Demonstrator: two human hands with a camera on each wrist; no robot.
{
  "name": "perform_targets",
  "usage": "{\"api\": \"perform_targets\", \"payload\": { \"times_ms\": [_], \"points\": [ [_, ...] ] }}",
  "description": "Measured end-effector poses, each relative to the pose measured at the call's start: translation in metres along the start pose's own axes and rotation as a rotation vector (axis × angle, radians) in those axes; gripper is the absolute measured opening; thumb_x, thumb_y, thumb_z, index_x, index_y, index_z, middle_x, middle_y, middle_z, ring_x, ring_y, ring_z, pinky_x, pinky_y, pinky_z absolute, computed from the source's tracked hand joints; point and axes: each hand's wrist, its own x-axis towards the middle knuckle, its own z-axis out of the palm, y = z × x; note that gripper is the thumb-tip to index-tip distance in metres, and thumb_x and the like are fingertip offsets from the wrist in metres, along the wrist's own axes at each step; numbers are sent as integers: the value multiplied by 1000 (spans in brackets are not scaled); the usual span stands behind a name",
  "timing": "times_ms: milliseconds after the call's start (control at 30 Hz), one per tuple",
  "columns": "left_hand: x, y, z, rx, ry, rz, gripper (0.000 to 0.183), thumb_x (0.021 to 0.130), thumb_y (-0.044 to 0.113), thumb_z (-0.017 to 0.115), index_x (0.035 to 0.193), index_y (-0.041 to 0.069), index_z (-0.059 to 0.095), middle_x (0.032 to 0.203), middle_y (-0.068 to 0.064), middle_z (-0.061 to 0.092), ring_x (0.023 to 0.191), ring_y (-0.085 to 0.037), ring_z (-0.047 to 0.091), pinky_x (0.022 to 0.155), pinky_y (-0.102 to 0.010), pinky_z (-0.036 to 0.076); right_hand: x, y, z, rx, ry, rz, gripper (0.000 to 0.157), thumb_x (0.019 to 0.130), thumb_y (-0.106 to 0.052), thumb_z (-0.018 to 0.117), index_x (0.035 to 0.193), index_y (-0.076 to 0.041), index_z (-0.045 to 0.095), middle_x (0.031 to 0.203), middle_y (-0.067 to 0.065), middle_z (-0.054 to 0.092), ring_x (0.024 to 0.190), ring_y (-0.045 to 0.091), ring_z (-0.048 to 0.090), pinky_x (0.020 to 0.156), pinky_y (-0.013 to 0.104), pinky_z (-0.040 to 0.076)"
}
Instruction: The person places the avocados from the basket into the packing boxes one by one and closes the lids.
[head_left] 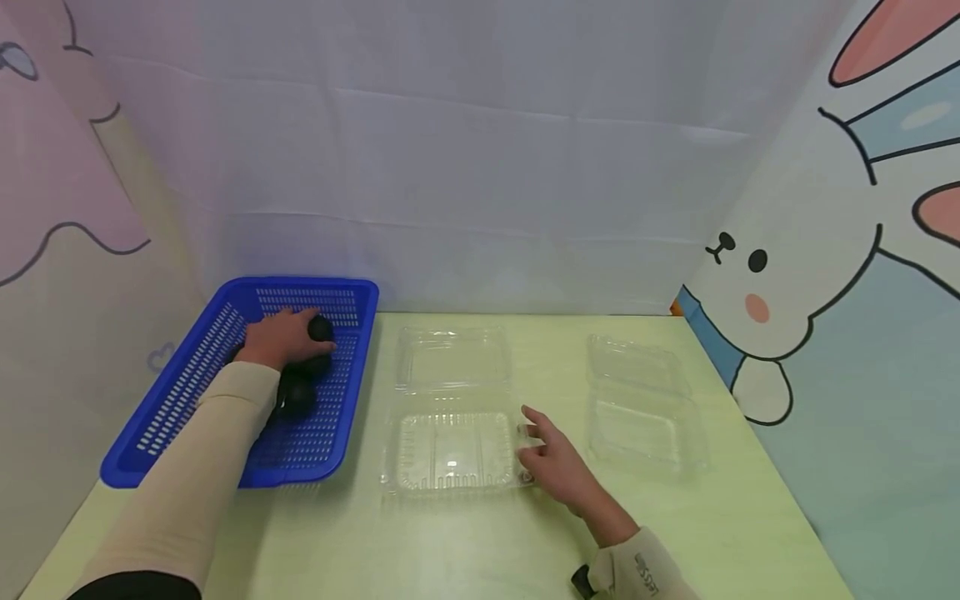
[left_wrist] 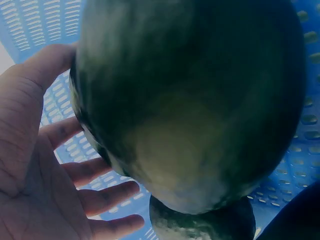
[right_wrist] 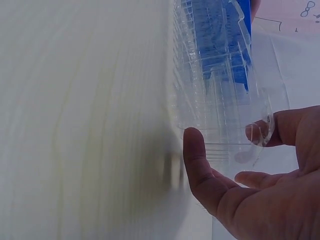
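Observation:
My left hand [head_left: 276, 337] is inside the blue basket [head_left: 352, 396], its thumb and a finger around a dark green, round avocado [head_left: 321, 327]. More dark avocados [head_left: 297, 396] lie below the palm. In the left wrist view, a large avocado [left_wrist: 195, 105] hides some fingertips, and the other fingers are spread. My right hand [head_left: 558, 467] is at the right edge of an opened clear plastic clamshell container [head_left: 453, 450]. Thumb and finger hold its corner, with one fingertip visible through the plastic [right_wrist: 220, 100] in the right wrist view.
A second opened clear clamshell container [head_left: 637, 425] lies to the right on the pale yellow-green table [head_left: 465, 550]. A white cloth wall [head_left: 465, 183] rises behind the table, with cartoon-printed panels [head_left: 847, 333] at the sides.

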Motion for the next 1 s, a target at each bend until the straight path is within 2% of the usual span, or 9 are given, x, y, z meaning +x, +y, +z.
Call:
{"api": "perform_targets", "payload": {
  "times_ms": [200, 433, 600, 800, 1000],
  "points": [
    [-2, -1, 0, -1, 33, -26, 81, 98, 50, 61, 155, -1, 36, 148, -46, 32, 128, -67, 39, 99, -83, 30, 1, 1, 1, -9, 3, 2, 67, 95, 1, 60, 158, -3, 37, 145, 32, 50, 106, 32, 66, 69, 37, 57],
    [2, 1, 3, -35, 11, -74, 92, 92, 51, 65, 155, -5, 30, 144, -45, 40, 123, -71, 41, 98, -87, 22, -1, 1, -1, 2, 1, -13, 67, 96, 1, 61, 158, -3, 37, 145, 33, 49, 105, 31, 66, 68, 38, 56],
    [8, 5, 8, -21, 44, -111, 93, 91, 46, 67, 154, -9, 27, 140, -48, 42, 120, -74, 41, 97, -90, 19, -2, 0, -1, 2, -16, -13, 66, 97, 0, 59, 159, -3, 35, 146, 33, 47, 108, 33, 65, 67, 36, 56],
    [10, 8, 11, 5, 68, -146, 86, 91, 41, 68, 148, -14, 36, 134, -49, 47, 117, -76, 42, 95, -91, 19, -2, 0, 0, -13, -14, -12, 66, 97, 0, 60, 159, -4, 36, 145, 33, 49, 108, 33, 65, 66, 35, 55],
    [11, 6, 17, 19, 108, -153, 85, 90, 39, 75, 146, -14, 38, 134, -49, 47, 117, -78, 40, 96, -90, 20, -2, 1, 1, -14, -7, -13, 67, 97, 0, 61, 159, -4, 37, 144, 32, 50, 107, 32, 65, 66, 36, 55]
  ]
}}
